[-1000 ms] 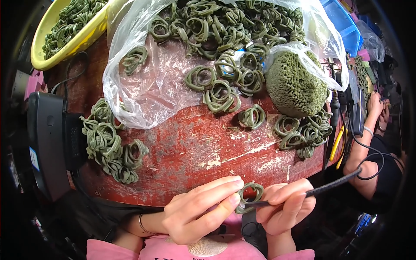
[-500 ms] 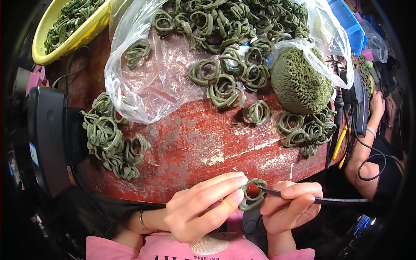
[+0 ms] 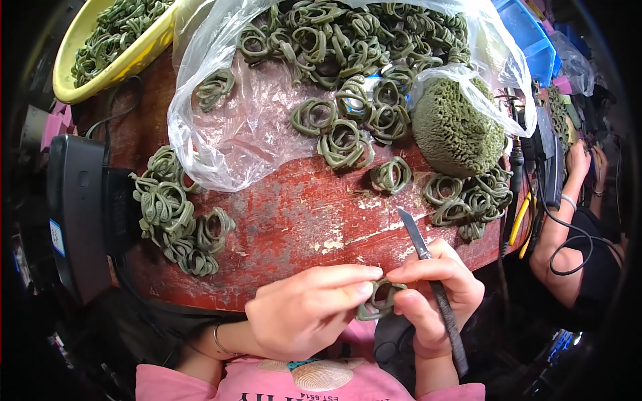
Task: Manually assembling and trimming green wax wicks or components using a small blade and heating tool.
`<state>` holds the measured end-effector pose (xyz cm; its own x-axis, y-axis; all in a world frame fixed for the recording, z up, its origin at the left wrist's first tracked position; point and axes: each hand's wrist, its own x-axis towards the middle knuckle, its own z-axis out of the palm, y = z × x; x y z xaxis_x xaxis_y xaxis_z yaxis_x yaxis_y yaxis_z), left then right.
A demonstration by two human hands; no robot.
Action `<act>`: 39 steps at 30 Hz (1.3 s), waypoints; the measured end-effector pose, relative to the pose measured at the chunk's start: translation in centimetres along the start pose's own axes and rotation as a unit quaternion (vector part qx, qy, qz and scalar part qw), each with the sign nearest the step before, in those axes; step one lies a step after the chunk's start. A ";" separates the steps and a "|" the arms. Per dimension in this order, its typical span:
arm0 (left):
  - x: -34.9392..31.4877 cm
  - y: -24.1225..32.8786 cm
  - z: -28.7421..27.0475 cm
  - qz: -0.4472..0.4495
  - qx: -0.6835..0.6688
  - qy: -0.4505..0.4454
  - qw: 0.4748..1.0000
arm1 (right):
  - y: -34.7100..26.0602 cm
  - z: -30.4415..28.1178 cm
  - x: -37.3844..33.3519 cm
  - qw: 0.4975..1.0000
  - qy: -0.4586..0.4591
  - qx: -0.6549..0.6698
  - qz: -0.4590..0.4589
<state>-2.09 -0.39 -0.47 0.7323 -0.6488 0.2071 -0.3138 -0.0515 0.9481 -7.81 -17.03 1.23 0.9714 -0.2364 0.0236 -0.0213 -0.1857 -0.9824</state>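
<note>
Our left hand [image 3: 304, 311] and right hand [image 3: 424, 317] pinch a green ring [image 3: 373, 315]; slackness could drop the right's eleven-o'clock-pointing blade [image 3: 414, 234].

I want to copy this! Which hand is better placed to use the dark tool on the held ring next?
Probably the right hand: the dark tool lies in its grip, one end jutting forward. The left hand seems busy pinching the green ring.
</note>
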 end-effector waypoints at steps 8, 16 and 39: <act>0.2 0.6 0.2 -0.090 -0.217 0.059 0.970 | 0.2 1.2 -1.9 0.985 0.091 -0.119 -0.087; 0.4 0.5 0.6 -0.088 -0.141 0.094 0.982 | 0.3 -0.1 -1.9 0.991 -0.017 -0.090 -0.099; 1.1 0.6 0.3 -0.133 -0.088 0.086 0.983 | 1.4 1.1 -0.8 0.991 0.089 0.086 -0.058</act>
<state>-1.66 -1.33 0.24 0.8702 -0.4917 -0.0309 0.0018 -0.0595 0.9982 -8.38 -16.03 -0.37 0.9075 -0.3904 0.1549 0.1431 -0.0593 -0.9879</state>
